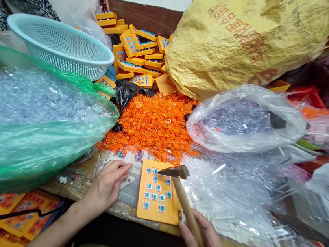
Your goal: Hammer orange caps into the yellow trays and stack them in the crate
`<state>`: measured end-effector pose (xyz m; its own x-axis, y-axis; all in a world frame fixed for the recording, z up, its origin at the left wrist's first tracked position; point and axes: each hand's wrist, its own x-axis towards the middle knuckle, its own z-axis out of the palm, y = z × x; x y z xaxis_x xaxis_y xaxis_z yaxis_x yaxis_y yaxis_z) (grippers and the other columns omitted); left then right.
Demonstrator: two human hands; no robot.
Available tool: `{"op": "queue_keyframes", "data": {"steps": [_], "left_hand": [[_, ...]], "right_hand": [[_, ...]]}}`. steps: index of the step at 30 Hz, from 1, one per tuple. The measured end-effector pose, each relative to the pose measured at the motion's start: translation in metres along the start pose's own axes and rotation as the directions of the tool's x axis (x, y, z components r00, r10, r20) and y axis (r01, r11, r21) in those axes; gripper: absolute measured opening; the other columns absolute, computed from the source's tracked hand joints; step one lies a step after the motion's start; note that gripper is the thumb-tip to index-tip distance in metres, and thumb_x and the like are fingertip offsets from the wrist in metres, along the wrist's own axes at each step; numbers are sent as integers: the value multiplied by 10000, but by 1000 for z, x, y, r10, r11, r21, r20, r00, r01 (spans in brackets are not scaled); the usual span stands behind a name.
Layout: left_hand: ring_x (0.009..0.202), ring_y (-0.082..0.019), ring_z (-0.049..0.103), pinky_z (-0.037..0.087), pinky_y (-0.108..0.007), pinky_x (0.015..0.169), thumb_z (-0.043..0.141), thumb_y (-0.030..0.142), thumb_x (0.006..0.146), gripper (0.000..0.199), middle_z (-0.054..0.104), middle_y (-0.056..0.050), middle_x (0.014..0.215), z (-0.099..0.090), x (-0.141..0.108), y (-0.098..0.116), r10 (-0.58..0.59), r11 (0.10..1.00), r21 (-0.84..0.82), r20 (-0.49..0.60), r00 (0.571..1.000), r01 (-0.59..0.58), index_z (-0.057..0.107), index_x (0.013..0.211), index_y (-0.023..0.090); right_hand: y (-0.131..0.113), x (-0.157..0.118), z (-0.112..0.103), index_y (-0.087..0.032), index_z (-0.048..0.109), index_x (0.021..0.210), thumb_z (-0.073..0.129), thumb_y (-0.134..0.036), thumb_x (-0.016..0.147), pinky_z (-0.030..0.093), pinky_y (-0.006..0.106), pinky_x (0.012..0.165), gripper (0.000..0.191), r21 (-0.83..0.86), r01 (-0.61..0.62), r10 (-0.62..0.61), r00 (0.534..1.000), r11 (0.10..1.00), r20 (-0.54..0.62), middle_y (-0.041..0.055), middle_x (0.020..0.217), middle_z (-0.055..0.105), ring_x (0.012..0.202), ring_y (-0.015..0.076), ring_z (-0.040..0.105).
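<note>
My right hand (208, 245) is closed around the wooden handle of a hammer (188, 209). The hammer's dark head reaches over the upper part of an orange plastic panel (151, 213), its pointed end close to the top row. Small clear squares with blue centres sit in the panel, spaced apart. To the left of the panel, my left hand (108, 182) is low over the bench with its fingers curled and pressed together. Whatever those fingers may hold is hidden. Behind the panel spreads a heap of small orange rings (155, 126).
A green bag (46, 141) of clear parts bulges at left, below a light blue basket (57, 46). Filled orange panels (142, 53) are piled at the back beside a large yellow sack (220, 46). On the right lie a white bag (288, 129) and loose clear pieces (229, 182).
</note>
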<state>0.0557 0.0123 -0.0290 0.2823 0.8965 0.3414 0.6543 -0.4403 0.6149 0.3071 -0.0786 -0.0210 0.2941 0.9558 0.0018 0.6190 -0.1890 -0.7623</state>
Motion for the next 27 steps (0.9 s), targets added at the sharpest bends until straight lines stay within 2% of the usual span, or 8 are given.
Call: {"op": "queue_keyframes", "data": {"steps": [2,5,8,12,17,21,24,27], "left_hand": [[914,-185,601,522,-323,816,455,129,899,381,654,-93,980,3,11,15,8,996,-90,-20,1000,-10,527,1271,160],[895,-201,598,520,-373,827,451,138,898,464,652,-99,957,14,28,32,29,994,-106,-11,1000,-30,418,1362,129],[841,-207,598,530,-384,781,456,128,878,507,638,-79,890,26,36,34,5,998,-64,18,1000,-4,384,1380,128],[835,-192,601,534,-363,783,491,145,860,563,637,-46,872,31,34,27,-24,995,-94,-20,999,22,342,1403,172],[837,-181,607,537,-350,786,511,152,860,606,660,-29,883,31,32,25,-16,991,-135,-49,999,9,291,1424,191],[853,-171,619,540,-341,797,524,160,860,628,664,-29,912,32,31,26,-33,990,-141,-89,995,20,269,1432,207],[859,-176,624,543,-347,795,533,164,848,623,667,-30,905,34,32,25,-63,987,-153,-64,996,53,292,1422,201],[863,-179,636,541,-358,807,576,145,808,655,675,-19,883,36,32,25,-142,974,-185,-36,989,133,315,1406,205]], "right_hand": [[2,5,-1,-231,639,1118,575,-408,848,555,238,817,329,-35,157,-157,987,987,18,36,1093,714,980,213,688],[-3,12,-3,-251,554,1284,557,-245,872,535,259,878,412,-56,411,-411,912,910,18,43,1192,668,1038,203,663],[-11,15,-3,-307,428,1395,512,-144,891,539,228,822,536,-59,509,-507,861,859,52,31,1134,681,970,164,679],[-20,16,-3,-316,420,1401,494,-145,902,535,211,754,533,-37,514,-508,855,857,108,35,1036,690,864,148,684],[-20,16,-1,-358,427,1388,515,-93,880,507,195,764,580,26,507,-506,862,862,-20,18,1006,668,856,122,662],[-17,13,0,-344,435,1386,505,-95,887,508,179,756,562,22,509,-509,858,861,62,22,1018,672,860,114,669],[-17,11,1,-321,444,1384,510,-93,880,515,212,793,557,14,501,-501,865,865,35,38,1047,674,897,135,670],[-17,11,2,-278,512,1343,484,-156,902,529,204,718,458,-23,466,-465,884,884,50,53,964,688,791,132,677]]}}
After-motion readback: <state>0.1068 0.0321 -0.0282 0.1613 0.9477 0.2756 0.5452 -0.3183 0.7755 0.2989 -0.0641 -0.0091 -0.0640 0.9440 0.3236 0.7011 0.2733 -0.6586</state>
